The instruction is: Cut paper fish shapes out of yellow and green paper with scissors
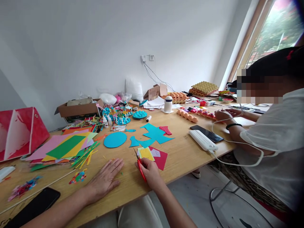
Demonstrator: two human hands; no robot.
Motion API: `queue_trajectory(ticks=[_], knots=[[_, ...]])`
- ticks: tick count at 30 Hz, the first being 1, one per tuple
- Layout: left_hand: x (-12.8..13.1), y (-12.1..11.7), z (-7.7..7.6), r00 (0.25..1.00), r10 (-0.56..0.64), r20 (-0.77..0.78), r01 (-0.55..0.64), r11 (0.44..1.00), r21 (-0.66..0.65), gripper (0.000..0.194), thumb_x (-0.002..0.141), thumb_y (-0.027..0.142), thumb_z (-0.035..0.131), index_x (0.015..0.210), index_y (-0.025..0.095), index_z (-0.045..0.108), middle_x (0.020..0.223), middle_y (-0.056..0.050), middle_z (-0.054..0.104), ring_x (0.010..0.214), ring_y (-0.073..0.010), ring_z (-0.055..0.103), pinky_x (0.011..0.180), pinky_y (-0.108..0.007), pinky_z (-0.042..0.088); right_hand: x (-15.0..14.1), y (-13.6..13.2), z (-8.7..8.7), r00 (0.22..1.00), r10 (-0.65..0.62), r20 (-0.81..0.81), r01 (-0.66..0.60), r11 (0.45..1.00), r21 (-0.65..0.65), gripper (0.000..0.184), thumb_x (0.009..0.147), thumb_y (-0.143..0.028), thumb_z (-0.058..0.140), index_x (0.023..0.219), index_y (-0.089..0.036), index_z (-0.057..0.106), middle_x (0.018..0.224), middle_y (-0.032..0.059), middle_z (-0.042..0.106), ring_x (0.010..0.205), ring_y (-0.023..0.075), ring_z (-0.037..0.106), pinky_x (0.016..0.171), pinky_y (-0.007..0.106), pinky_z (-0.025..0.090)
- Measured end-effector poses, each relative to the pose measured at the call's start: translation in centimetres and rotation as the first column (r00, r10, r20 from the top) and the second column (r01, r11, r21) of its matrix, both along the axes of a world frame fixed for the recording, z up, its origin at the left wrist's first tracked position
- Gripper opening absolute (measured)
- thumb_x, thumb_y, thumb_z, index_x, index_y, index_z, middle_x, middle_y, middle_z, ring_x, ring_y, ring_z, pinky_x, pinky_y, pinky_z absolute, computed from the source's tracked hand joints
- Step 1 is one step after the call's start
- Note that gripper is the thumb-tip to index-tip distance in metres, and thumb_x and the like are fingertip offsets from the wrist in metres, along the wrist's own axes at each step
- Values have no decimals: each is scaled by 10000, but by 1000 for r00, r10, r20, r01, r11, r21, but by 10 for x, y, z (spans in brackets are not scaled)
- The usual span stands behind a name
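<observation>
My left hand (pixel 106 177) lies flat on the wooden table, fingers stretched out and holding nothing. Red-handled scissors (pixel 141 169) are gripped in my right hand (pixel 150 172), their dark blades pointing away from me. Just past that hand are a yellow paper piece (pixel 146 154) and a red paper piece (pixel 161 160), partly overlapping. Farther off lie a blue paper oval (pixel 115 139) and blue paper offcuts (pixel 155 134). Tiny paper scraps (pixel 78 177) sit left of my left hand.
Coloured paper sheets (pixel 64 147) are stacked at the left, near a black phone (pixel 33 205). A white power bank (pixel 203 140) with a cable lies at the right. Beside it another person (pixel 268 126) sits working on egg-carton pieces. Blue decorated discs (pixel 122 118) and a white jar (pixel 168 104) stand behind.
</observation>
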State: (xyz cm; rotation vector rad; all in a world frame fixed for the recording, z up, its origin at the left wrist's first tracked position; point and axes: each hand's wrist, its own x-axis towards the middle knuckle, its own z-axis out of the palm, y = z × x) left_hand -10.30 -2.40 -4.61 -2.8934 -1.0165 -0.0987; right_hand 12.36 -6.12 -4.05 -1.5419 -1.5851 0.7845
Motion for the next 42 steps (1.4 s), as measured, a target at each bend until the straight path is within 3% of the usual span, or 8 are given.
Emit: queue_trajectory(ticks=[11,17,23,29,37,42], knots=[[4,-3,0,999,43,29,-40,996,-76,584,881,483,309,1398,242,184,1454,-64,256,1328,-235,224,1070,-452,230,1,-1,3,1000,-4,14,4,999,48,262,870,-334,524,741,-118,595,675,-41,587,586,112,580,547,253,475],[9,-8,11,996,82,29,-78,990,-117,576,887,484,282,1390,210,226,1452,-88,261,1329,-235,218,1072,-453,223,3,-2,5,1000,-1,-27,4,995,95,332,846,-356,525,586,-150,506,527,-76,448,475,82,456,471,214,354],[9,-6,11,994,105,36,-98,984,-151,603,880,499,286,1384,172,243,1449,-114,262,1331,-239,213,1080,-446,207,2,-4,9,997,-10,-71,17,994,108,344,781,-381,487,503,-190,418,480,-68,350,483,94,358,446,226,237],[11,0,20,995,66,72,-55,988,-143,568,889,452,310,1386,188,231,1457,-103,248,1336,-225,198,1081,-425,206,4,-4,8,996,-5,-84,14,995,99,342,773,-429,450,520,-203,409,489,-60,346,500,112,355,451,228,251],[46,12,30,1000,-3,-7,2,981,-194,519,878,434,359,1332,184,349,1409,-98,354,1319,-267,235,1066,-487,184,5,-5,6,995,19,-98,-12,997,73,345,777,-461,416,546,-206,401,510,-62,309,500,116,346,454,226,268],[36,11,31,1000,3,-10,-5,975,-221,503,885,446,329,1324,204,363,1397,-90,378,1313,-269,250,1058,-512,173,5,-6,9,996,19,-86,-15,998,57,333,769,-442,428,541,-201,406,505,-55,336,504,116,357,451,219,280]])
